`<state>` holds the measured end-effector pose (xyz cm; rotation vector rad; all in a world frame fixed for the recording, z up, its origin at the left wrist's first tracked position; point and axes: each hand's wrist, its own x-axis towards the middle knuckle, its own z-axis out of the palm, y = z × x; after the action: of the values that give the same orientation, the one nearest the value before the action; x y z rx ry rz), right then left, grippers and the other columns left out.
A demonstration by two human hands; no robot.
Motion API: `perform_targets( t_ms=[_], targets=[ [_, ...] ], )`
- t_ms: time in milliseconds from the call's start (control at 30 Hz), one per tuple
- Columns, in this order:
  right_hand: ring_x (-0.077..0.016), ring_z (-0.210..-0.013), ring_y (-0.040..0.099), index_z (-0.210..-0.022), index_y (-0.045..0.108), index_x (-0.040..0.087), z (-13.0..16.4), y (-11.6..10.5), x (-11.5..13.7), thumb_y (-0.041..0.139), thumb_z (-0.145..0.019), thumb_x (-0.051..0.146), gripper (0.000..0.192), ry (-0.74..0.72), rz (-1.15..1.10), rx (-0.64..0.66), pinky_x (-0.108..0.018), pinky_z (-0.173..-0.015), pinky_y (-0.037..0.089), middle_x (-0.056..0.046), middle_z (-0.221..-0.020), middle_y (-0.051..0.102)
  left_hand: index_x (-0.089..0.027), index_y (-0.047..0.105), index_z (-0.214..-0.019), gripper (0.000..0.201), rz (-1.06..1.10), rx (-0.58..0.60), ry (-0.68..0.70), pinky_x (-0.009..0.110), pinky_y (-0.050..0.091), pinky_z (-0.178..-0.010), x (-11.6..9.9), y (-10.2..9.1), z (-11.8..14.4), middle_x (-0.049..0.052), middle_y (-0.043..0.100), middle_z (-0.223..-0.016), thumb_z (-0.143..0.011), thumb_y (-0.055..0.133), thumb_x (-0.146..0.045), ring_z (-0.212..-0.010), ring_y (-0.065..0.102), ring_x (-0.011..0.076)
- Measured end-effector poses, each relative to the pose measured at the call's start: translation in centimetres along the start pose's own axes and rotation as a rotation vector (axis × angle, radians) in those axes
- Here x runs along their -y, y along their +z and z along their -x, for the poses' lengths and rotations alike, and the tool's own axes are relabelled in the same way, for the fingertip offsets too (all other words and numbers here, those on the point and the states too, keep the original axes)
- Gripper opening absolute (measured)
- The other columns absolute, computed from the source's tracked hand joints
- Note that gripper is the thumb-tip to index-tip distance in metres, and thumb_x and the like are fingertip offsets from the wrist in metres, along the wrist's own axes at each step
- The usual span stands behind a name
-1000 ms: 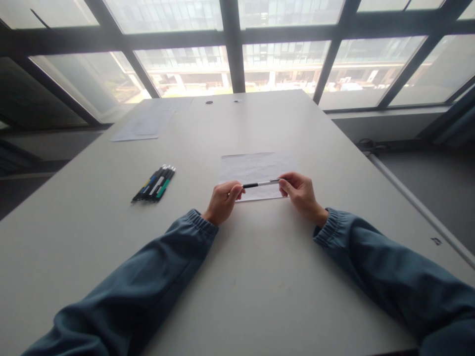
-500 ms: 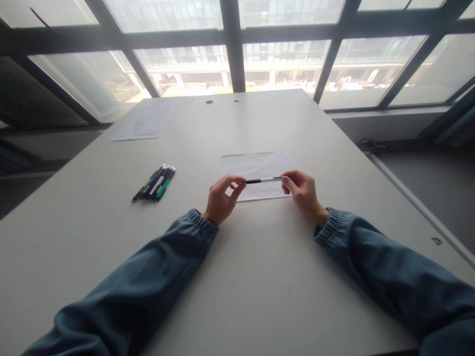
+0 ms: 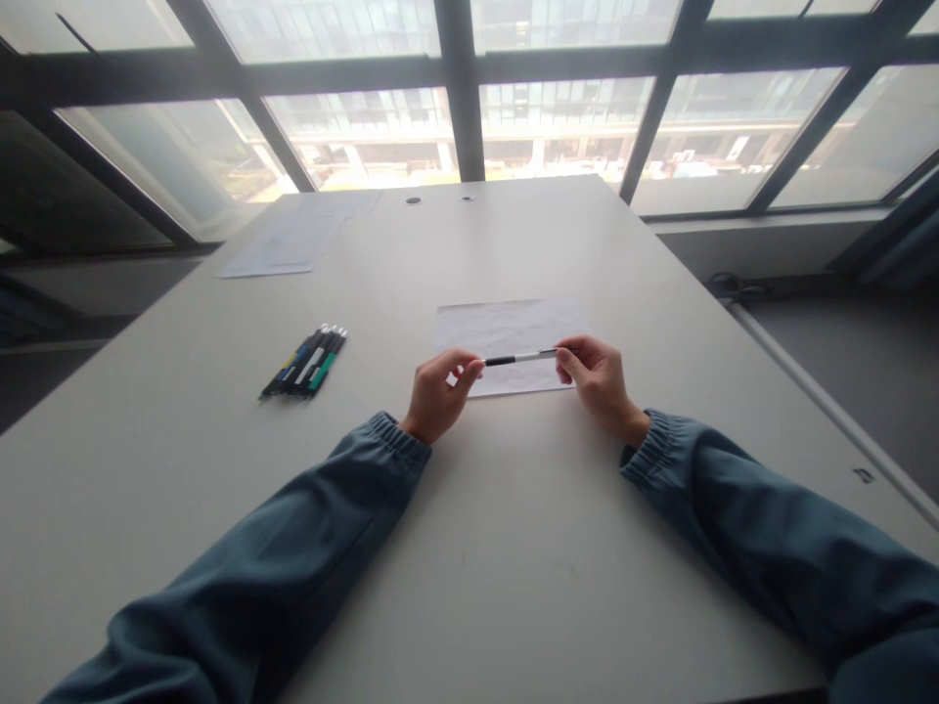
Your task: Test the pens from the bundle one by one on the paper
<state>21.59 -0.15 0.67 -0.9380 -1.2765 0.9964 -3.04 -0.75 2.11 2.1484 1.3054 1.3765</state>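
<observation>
Presently we hold a slim pen point(image 3: 519, 358) level between both hands, its black section pinched by our left hand point(image 3: 438, 395) fingertips, its silvery-white section pinched by our right hand point(image 3: 598, 381). Beneath the fingers lies a creased white sheet point(image 3: 506, 328). Well left of our left fingers rests a bundle of pens point(image 3: 306, 363).

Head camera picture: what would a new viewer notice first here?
First, the two hands in the middle: the left hand and the right hand hold a thin pen by its ends, level, over a white paper sheet. To the left, a row of pens lies on the grey table. Big windows fill the background.
</observation>
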Motion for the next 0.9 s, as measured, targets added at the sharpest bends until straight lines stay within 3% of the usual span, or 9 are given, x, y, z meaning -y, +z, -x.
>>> perform_targets(
  t_ms=[233,367,467,633,900],
  targets=[
    [-0.0114,-0.051,0.052,-0.089,0.068,0.017,0.05,0.07,0.11,0.077,-0.082,0.049,0.033,0.000,-0.004,0.015,-0.027,-0.050,0.042,0.003,-0.058,0.058,-0.019,0.066,-0.065,0.050,0.041,0.058,-0.039,0.027,0.049,-0.063,0.02,-0.19,0.09,0.002,0.067,-0.061,-0.101,0.050,-0.050,-0.059,0.063,0.0144],
    [-0.0114,-0.051,0.052,-0.089,0.068,0.017,0.03,0.11,0.26,0.077,-0.081,0.051,0.035,0.006,0.004,0.005,-0.027,-0.050,0.042,0.003,-0.059,0.058,-0.018,0.070,-0.105,0.046,0.144,0.037,-0.058,0.031,0.053,-0.075,0.51,0.03,0.07,0.007,0.076,-0.091,-0.102,0.044,-0.056,-0.085,0.070,0.0187],
    [-0.0115,-0.051,0.052,-0.088,0.067,0.018,0.02,0.16,0.37,0.078,-0.081,0.051,0.036,0.008,0.006,-0.012,-0.027,-0.050,0.042,0.003,-0.058,0.058,-0.020,0.062,-0.122,0.042,0.150,0.029,-0.011,0.033,0.054,-0.080,0.64,0.13,-0.11,0.009,0.074,-0.107,-0.096,0.058,-0.054,-0.096,0.069,0.0202],
    [-0.0113,-0.050,0.051,-0.087,0.067,0.018,0.00,0.21,0.47,0.078,-0.080,0.050,0.035,0.007,-0.003,-0.028,-0.027,-0.049,0.041,0.002,-0.058,0.058,-0.021,0.065,-0.113,0.037,0.020,-0.017,0.144,0.032,0.054,-0.076,0.42,0.01,-0.36,0.009,0.071,-0.107,-0.085,0.077,-0.042,-0.096,0.066,0.0207],
    [-0.0113,-0.051,0.051,-0.087,0.067,0.018,0.03,0.21,0.43,0.078,-0.081,0.049,0.034,0.011,-0.006,-0.019,-0.027,-0.050,0.041,0.002,-0.059,0.059,-0.022,0.065,-0.111,0.020,-0.006,-0.070,0.183,0.032,0.053,-0.077,-0.04,0.00,-0.32,0.004,0.072,-0.094,-0.093,0.069,-0.030,-0.087,0.066,0.0173]
  ],
)
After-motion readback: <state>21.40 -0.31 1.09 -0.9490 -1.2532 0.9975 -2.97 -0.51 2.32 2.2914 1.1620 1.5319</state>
